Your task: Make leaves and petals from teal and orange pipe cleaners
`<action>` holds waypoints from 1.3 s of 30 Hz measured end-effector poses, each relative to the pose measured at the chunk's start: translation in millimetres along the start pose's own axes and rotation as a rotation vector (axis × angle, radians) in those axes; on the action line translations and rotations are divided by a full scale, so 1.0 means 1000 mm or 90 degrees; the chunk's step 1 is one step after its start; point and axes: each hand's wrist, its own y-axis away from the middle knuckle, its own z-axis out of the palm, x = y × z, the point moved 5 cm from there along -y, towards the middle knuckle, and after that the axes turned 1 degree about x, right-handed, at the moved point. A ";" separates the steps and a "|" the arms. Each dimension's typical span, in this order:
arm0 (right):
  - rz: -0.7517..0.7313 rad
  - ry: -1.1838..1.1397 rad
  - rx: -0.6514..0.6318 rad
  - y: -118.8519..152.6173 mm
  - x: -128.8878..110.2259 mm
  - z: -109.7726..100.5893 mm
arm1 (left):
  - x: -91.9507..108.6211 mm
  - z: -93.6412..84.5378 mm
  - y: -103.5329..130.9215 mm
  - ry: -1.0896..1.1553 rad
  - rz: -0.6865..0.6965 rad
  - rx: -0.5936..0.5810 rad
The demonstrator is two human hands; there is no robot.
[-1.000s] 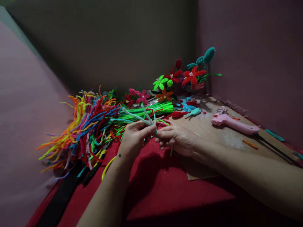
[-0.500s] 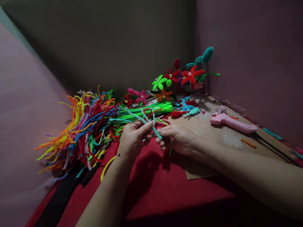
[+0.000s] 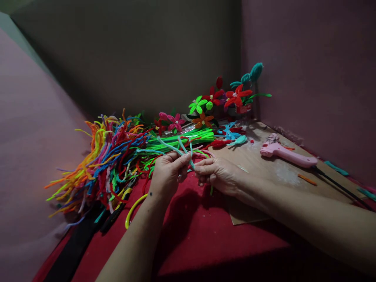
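Light blue pipe cleaners [image 3: 171, 145] are pinched between my two hands, their free ends sticking up and to the left. My left hand [image 3: 170, 167] is closed, thumb and forefinger gripping them near the middle. My right hand [image 3: 216, 173] is also closed, its fingertips on their lower end, which the fingers mostly cover. Just behind my hands lies a bundle of green pipe cleaners [image 3: 188, 140]. A loose pile of many-coloured pipe cleaners [image 3: 107, 156] spreads out to the left.
A pink glue gun [image 3: 288, 154] with a black cord rests on a brown board [image 3: 249, 150] at the right. Pipe-cleaner flowers [image 3: 201, 119] stand at the back. Yellow-handled scissors or pliers [image 3: 125, 196] lie partly under the pile on the red cloth [image 3: 211, 239].
My right fingers have closed further over the lower end of the light blue pipe cleaners, so less of it shows. The whole view has shifted slightly.
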 end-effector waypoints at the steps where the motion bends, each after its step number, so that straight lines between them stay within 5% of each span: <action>1: -0.010 0.017 -0.004 0.000 -0.002 0.000 | -0.001 0.000 0.000 -0.004 0.001 0.001; 13: -0.040 0.170 0.070 0.001 -0.008 -0.004 | -0.009 0.000 -0.003 0.055 -0.054 -0.047; 21: -0.037 0.167 0.051 0.001 -0.007 -0.002 | -0.008 0.002 -0.001 0.043 -0.054 -0.019; 39: -0.102 0.235 0.071 0.002 -0.015 -0.001 | -0.006 -0.001 -0.001 -0.039 -0.029 -0.092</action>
